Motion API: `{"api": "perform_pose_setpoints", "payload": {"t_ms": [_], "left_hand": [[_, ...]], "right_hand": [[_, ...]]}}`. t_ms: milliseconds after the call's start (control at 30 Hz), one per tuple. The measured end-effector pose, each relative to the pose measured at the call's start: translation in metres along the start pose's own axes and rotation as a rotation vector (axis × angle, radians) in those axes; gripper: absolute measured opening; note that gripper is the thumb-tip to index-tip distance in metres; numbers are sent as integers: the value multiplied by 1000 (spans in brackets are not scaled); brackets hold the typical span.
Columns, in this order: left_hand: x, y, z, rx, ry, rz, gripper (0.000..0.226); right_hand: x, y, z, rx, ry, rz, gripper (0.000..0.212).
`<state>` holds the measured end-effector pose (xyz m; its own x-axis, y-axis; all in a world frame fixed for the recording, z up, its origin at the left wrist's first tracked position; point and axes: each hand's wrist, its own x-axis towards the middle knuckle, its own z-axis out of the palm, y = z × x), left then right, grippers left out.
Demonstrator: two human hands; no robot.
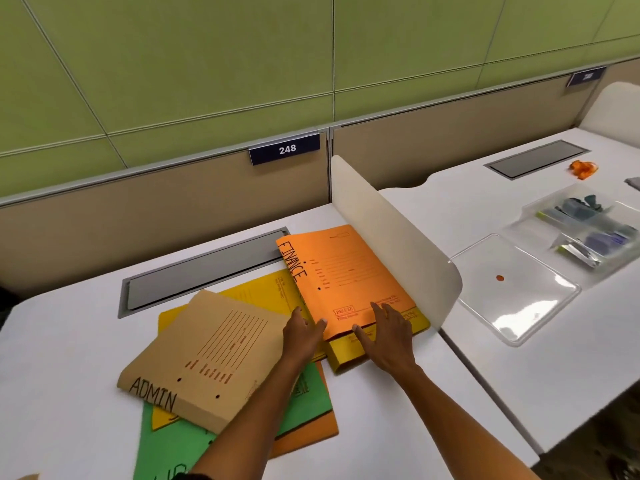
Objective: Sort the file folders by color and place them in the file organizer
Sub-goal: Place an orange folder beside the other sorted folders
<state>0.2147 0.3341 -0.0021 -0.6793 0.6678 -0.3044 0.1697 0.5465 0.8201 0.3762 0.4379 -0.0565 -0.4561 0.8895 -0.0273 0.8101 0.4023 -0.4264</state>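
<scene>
- Head view shows my left hand (303, 332) and my right hand (389, 336) lying with straight fingers on the orange FINANCE folder (346, 278), gripping nothing.
- This folder sits on a yellow folder (349, 351), against the white divider (394, 244).
- I judge the sorting is only beginning: the brown ADMIN folder (204, 358), green folder (166, 445) and others are mixed together.
- No file organizer is visible.
- The white desk (69, 375) stands before a green wall (173, 64).

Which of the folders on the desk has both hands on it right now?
The orange FINANCE folder beside the white divider. The left hand and right hand rest on its near edge; the brown ADMIN folder lies untouched.
</scene>
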Motion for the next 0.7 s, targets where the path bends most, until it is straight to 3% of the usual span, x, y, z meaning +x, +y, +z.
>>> {"api": "perform_pose_setpoints", "payload": {"t_ms": [233,367,467,700], "left_hand": [[18,15,32,25,97,-46,67],[24,29,43,-46,211,-117,61],[26,39,51,-193,231,-150,50],[20,44,54,-328,215,-102,35]], "right_hand": [[17,21,6,19,-50,-72,63],[20,24,5,55,-38,-104,94],[20,26,-1,111,-40,-106,101],[29,30,-13,151,-66,-93,80]]}}
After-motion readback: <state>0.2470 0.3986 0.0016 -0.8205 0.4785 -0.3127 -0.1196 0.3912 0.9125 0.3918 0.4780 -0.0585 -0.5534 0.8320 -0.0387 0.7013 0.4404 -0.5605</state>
